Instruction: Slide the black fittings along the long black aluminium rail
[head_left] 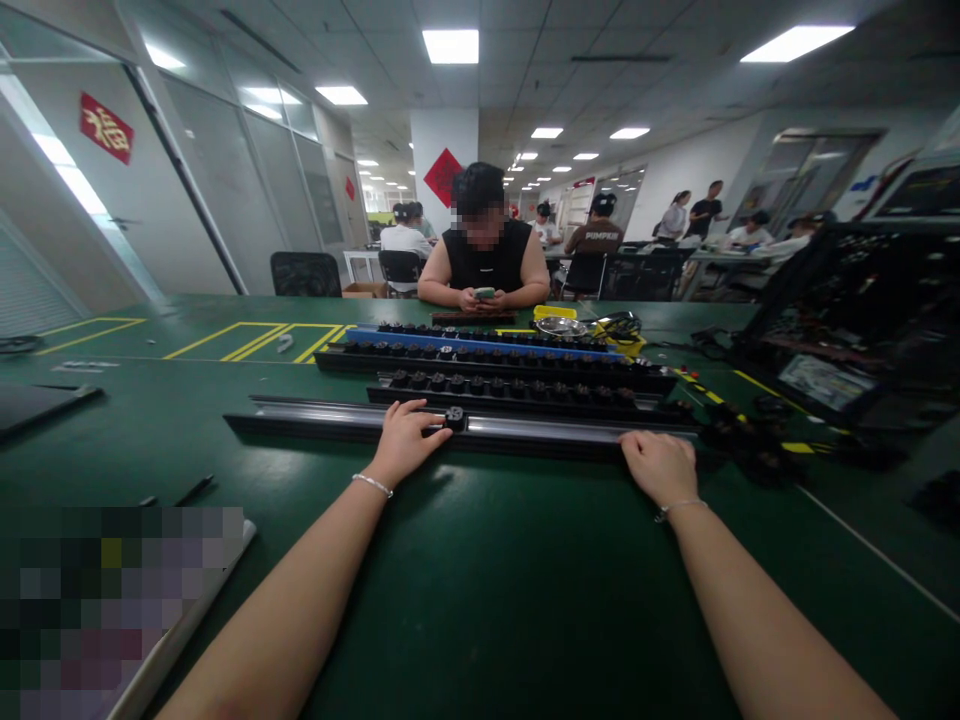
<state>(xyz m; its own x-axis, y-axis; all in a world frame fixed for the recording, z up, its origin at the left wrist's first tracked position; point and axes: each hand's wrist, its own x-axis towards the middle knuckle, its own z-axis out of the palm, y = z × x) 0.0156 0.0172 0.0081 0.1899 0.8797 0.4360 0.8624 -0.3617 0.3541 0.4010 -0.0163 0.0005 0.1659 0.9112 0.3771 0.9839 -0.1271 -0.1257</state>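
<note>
A long black and silver rail (525, 432) lies across the green table in front of me. My left hand (409, 440) rests on it, fingers pinched around a small black knob-like part (454, 416) seated in the rail. My right hand (660, 465) lies on the rail further right, fingers curled over its edge; what lies under them is hidden. Behind this rail lie three more rails (495, 370) filled with rows of black parts, one of them blue.
A person in a black sleeveless top (484, 262) sits across the table holding a phone. A metal bowl (561, 325) and yellow items stand near them. A black rack (847, 320) fills the right. A pile of black parts (742, 435) lies at the rail's right end.
</note>
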